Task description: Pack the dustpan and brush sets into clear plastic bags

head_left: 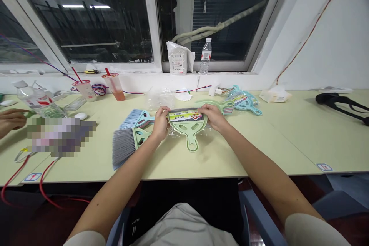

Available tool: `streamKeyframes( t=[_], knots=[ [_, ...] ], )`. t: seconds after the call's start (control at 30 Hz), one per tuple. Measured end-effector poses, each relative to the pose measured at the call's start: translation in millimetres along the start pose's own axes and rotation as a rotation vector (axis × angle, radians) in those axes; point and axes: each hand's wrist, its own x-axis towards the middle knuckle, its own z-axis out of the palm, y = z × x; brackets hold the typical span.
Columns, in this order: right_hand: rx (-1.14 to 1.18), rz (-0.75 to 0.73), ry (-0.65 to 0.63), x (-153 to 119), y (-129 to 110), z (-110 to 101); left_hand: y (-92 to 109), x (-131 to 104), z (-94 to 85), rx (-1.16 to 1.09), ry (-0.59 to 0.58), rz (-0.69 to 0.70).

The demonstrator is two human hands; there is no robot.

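Between my two hands is a light green dustpan and brush set [190, 127], its handle pointing toward me and a yellow printed label across its upper part. Clear plastic film shows around it. My left hand [161, 123] grips its left edge, and my right hand [215, 117] pinches the upper right edge. Just left of my left hand lie a grey-bristled green brush [123, 148] and a blue brush [132, 119], their handle ends partly hidden. Behind my right hand sits a stack of dustpans [228, 107], green on top. Beyond it lies a wrapped blue set [245, 100].
A crumpled clear bag [160, 98] lies behind the brushes. Two drink cups [115, 88] and a large bottle [40, 100] stand at left, near another person's hand [11, 121]. A water bottle [205, 57] is on the sill. A tissue pack [275, 95] and black strap-like object [343, 107] lie right.
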Motion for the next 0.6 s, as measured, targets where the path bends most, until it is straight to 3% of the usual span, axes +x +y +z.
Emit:
streamKeyframes(
  t=[0.23, 0.5, 0.6],
  knots=[
    [-0.183, -0.133, 0.041, 4, 11, -4, -1, -1, 0.5, 0.036, 0.023, 0.008],
    [-0.468, -0.322, 0.021, 8, 19, -8, -15, 4, -6.0, 0.296, 0.078, 0.264],
    [-0.643, -0.512, 0.060, 5, 13, -10, -17, 5, -6.5, 0.289, 0.067, 0.286]
  ],
)
